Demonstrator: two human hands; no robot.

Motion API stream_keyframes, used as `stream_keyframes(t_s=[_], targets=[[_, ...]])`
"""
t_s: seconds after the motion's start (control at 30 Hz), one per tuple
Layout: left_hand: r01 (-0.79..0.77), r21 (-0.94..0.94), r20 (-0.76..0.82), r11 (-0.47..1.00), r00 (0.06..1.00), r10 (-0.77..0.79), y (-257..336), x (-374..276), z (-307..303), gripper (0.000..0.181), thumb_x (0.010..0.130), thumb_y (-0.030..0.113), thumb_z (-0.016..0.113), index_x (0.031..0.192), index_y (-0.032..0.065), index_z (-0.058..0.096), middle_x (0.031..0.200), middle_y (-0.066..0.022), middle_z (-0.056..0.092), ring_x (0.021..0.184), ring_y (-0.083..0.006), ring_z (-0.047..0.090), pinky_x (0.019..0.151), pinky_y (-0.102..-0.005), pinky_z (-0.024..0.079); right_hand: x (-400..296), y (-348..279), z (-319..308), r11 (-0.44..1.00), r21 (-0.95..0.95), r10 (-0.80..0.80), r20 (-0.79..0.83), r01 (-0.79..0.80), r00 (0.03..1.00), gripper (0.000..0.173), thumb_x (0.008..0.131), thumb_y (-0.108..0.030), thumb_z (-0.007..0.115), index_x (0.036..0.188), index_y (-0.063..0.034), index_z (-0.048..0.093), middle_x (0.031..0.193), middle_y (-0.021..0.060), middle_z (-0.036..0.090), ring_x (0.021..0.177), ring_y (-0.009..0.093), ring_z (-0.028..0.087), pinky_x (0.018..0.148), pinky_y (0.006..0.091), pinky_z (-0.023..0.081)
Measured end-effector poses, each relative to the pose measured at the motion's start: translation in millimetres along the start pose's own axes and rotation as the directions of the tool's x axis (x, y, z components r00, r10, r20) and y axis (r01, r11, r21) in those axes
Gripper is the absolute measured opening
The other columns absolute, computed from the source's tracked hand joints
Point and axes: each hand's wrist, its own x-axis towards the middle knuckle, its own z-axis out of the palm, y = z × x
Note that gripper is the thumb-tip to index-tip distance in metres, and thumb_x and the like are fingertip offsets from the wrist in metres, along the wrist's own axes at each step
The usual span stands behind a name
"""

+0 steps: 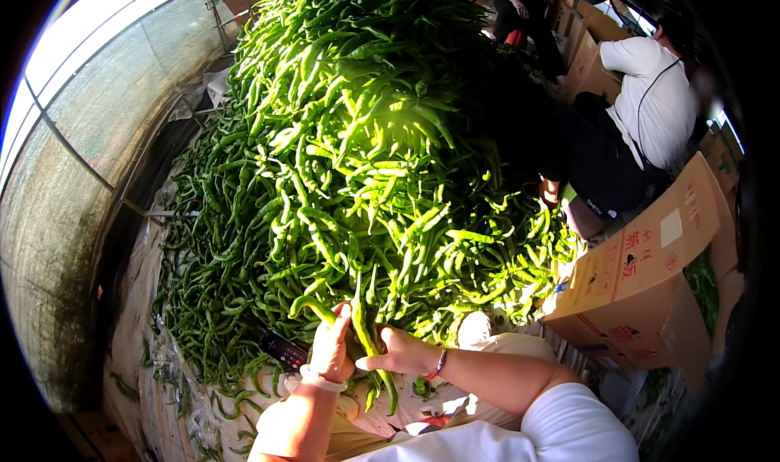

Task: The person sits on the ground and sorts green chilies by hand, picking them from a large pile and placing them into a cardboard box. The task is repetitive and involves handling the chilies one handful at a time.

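My left hand (333, 349) holds a curved green chili pepper (311, 306), whose end sticks out to the left past the thumb. Close beside it, my right hand (399, 355) is closed around long green peppers (361, 322); their tips hang below the fingers. How many peppers lie inside each hand is hidden. In front of both hands rises a large heap of green peppers (365, 175), brightly sunlit in the middle and shaded at its sides. A bracelet circles my right wrist and a pale band my left.
A smartphone (283, 350) lies at the heap's edge, left of my hands. To the right stands an open cardboard carton (634, 285) bearing printed writing. A person in a white shirt (649, 96) sits beyond it, and another person (524, 11) is farther back. Plastic sheeting (91, 139) walls the left side.
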Motion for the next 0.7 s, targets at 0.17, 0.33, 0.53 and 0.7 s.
stream_keyframes(t_s=[0.17, 0.33, 0.53, 0.7], targets=[[0.222, -0.065, 0.033, 0.973, 0.975, -0.220, 9, 5, -14, 0.027, 0.079, 0.033, 0.050, 0.092, 0.0101, 0.047, 0.078, -0.0023, 0.052, 0.064, -0.0107, 0.047, 0.051, -0.0215, 0.039, 0, -19, -32, 0.950, -0.313, -0.053, -0.118, 0.013, 0.992, 0.034, 0.060, -0.012, 0.058, 0.093, -0.0055, 0.050, 0.078, 0.0125, 0.055, 0.067, 0.026, 0.052, 0.065, 0.0341, 0.040], [0.396, -0.021, 0.120, 0.918, 0.913, -0.391, 17, 3, 0, 0.041, 0.079, 0.045, 0.042, 0.096, 0.0084, 0.047, 0.078, -0.0046, 0.055, 0.060, -0.0126, 0.051, 0.044, -0.0231, 0.041, 2, -19, -41, 0.630, -0.678, -0.599, -0.116, 0.378, 0.792, 0.021, 0.066, -0.006, 0.049, 0.084, -0.0156, 0.057, 0.105, 0.0029, 0.049, 0.089, 0.024, 0.044, 0.075, 0.0313, 0.037], [0.339, -0.179, 0.197, 0.923, 0.932, -0.304, -8, 5, 6, 0.058, 0.077, 0.051, 0.040, 0.116, 0.0083, 0.037, 0.112, -0.0105, 0.043, 0.102, -0.0196, 0.042, 0.088, -0.0323, 0.034, 10, 0, -14, 0.541, -0.783, -0.599, -0.100, 0.309, 0.795, 0.030, 0.072, -0.007, 0.046, 0.102, -0.0068, 0.048, 0.111, 0.0184, 0.038, 0.093, 0.029, 0.043, 0.081, 0.0346, 0.037], [0.389, -0.178, 0.293, 0.904, 0.898, -0.329, -7, 3, 5, 0.041, 0.078, 0.013, 0.050, 0.114, 0.0066, 0.034, 0.105, -0.0096, 0.047, 0.093, -0.0201, 0.049, 0.080, -0.0325, 0.042, 7, 1, -19, 0.668, -0.677, -0.587, -0.226, 0.308, 0.778, 0.040, 0.074, -0.003, 0.043, 0.114, -0.0055, 0.039, 0.115, 0.0195, 0.036, 0.098, 0.030, 0.042, 0.082, 0.0348, 0.037]])
